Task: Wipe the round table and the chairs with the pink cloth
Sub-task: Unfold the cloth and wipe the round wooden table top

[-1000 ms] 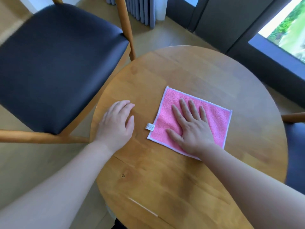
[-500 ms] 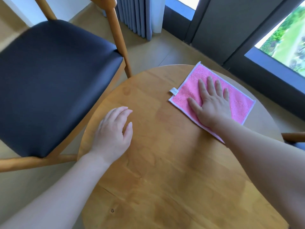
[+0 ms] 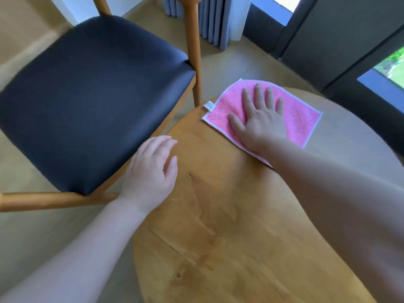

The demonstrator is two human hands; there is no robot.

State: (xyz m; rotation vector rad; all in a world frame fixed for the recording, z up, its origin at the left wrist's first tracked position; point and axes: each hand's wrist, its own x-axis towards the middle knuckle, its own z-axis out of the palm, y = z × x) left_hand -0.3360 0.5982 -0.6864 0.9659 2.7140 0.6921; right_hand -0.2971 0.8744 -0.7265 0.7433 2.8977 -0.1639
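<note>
The pink cloth (image 3: 260, 110) lies spread flat at the far edge of the round wooden table (image 3: 229, 226), its far rounded edge reaching the table's rim or slightly past it; which of the 2 cannot be told. The cloth has a thin white border, and a small white tag (image 3: 209, 106) sticks out from its left side. The right hand (image 3: 260, 121) presses down on the middle of the cloth, palm flat, all 4 fingers straight and spread toward the far edge and the thumb stretched out to the left, so it grips nothing and only bears on the fabric. The right forearm runs from the lower right across the tabletop.

The left hand (image 3: 150, 171) rests at the table's left edge, fingers relaxed and lightly bent, thumb apart from them, holding nothing. It is well apart from the cloth.

Just beside the table on the left stands a wooden chair (image 3: 94, 101) with a dark padded seat; 1 of its legs (image 3: 194, 53) rises close to the cloth's left corner. Behind, pale blue curtains (image 3: 216, 18) hang to the floor beside dark window frames (image 3: 328, 40)
</note>
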